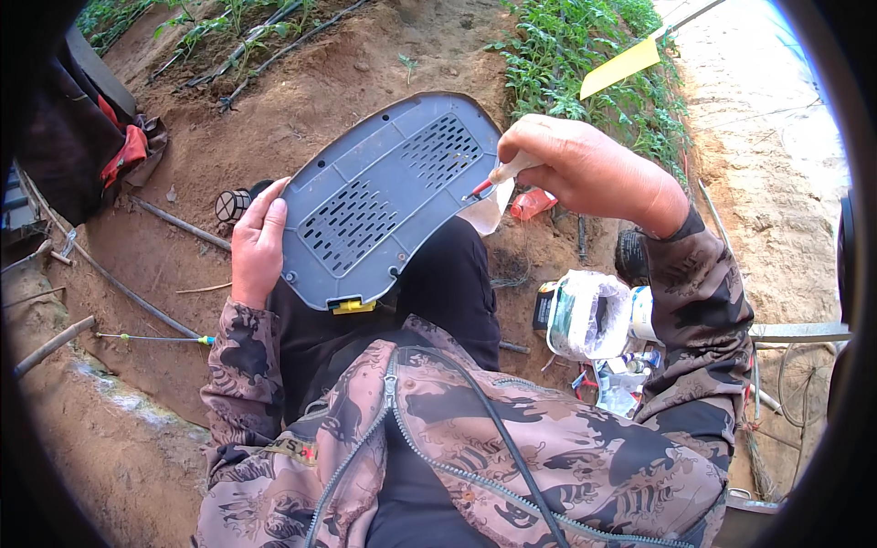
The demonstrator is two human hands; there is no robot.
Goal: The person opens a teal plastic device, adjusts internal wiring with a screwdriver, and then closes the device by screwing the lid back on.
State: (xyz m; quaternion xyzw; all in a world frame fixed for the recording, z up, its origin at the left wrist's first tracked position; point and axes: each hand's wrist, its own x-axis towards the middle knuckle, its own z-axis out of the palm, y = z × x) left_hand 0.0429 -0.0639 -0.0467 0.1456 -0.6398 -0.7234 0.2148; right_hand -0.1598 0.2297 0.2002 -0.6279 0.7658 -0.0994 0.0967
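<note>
A grey plastic cover [356,198] with two slotted vent panels rests over my knees, tilted up to the right. My left hand [260,236] grips its left edge, thumb on the face. At its lower edge shows a yellow plastic part [353,307]. Above the cover's right edge, my right hand [569,164] holds a slim tool with a pale handle and red shank [482,187], possibly a screwdriver, its tip at the cover's right rim. Behind that edge hangs a pale sheet-like piece [488,209], partly hidden.
A lined plastic tub [589,315] stands on the soil at right, beside a white container [642,314] and a tray of small tubes [620,380]. A round black slotted part [233,205] lies left. Leafy plants [569,61], poles [181,222] and a yellow card [620,68] surround the spot.
</note>
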